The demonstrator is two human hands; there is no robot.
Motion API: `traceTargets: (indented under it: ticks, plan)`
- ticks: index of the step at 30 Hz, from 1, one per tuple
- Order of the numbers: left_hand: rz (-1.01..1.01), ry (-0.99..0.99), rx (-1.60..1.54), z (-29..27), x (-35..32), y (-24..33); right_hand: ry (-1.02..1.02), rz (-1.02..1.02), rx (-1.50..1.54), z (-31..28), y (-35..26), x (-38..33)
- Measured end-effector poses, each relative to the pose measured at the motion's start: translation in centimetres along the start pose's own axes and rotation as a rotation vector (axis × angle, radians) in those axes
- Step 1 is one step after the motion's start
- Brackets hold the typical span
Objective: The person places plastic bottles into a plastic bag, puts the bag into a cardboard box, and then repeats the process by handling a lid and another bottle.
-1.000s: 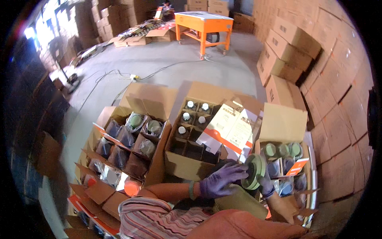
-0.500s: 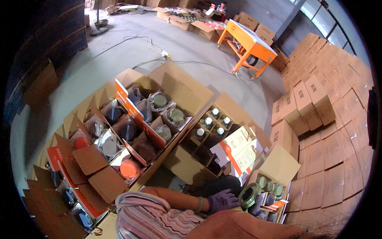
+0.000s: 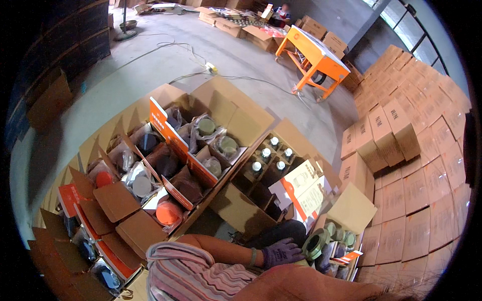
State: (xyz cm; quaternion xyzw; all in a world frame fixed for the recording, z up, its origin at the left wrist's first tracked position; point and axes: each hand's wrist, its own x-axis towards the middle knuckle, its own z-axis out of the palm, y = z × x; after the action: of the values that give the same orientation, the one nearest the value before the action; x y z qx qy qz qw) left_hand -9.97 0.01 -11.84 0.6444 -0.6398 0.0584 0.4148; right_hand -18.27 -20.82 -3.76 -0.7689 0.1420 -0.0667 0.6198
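Note:
My left hand [image 3: 282,252], in a purple glove, reaches right across the lower middle from a striped sleeve. Its fingers look slightly apart, and no held thing shows in it. Just beyond the fingertips sits a hollow green ring-shaped thing [image 3: 316,243], perhaps a tape roll; whether they touch I cannot tell. Several green round-topped containers [image 3: 330,230] stand behind it in a small open carton. A bare upper arm [image 3: 306,283] crosses the bottom edge; my right hand is out of the picture. Beside my left hand is a dark rounded shape [image 3: 281,233], perhaps my knee.
At left, a large divided carton [image 3: 238,105] holds wrapped containers and orange-white cards. Another divided carton [image 3: 226,200] has several white-capped bottles [image 3: 256,166] and a printed sheet [image 3: 304,188]. Stacked cartons [image 3: 416,210] line the right. An orange wheeled machine [image 3: 321,57], cable [image 3: 193,55] and seated person [image 3: 282,15] are farther off.
The whole view has shifted slightly, so the cartons sit a little lower and farther right. My left hand stays beside the green ring, with no clear change of grip.

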Motion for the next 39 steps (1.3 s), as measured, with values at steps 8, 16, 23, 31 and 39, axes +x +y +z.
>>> traceTargets:
  ticks: [8,16,23,31,39]
  plan:
    - [-0.161,-0.364,-0.03,-5.2,1.3,3.2,-0.089,-0.186,-1.093,-2.2,-1.1,2.2]
    - [-0.649,0.157,-0.625,-1.8,3.3,-10.6,-0.221,-0.399,-1.128,-3.5,4.9,1.1]
    - [-1.065,-0.161,0.589,-1.6,2.8,-31.3,-0.147,-0.377,-1.075,-4.4,4.0,1.6]
    - [-1.349,-0.385,0.521,-1.4,0.8,-39.5,-0.068,-0.339,-1.014,-6.1,4.9,2.0]
    - [-1.173,-0.318,0.508,-5.9,3.9,-35.3,-0.052,-0.408,-0.987,-5.7,4.3,1.7]
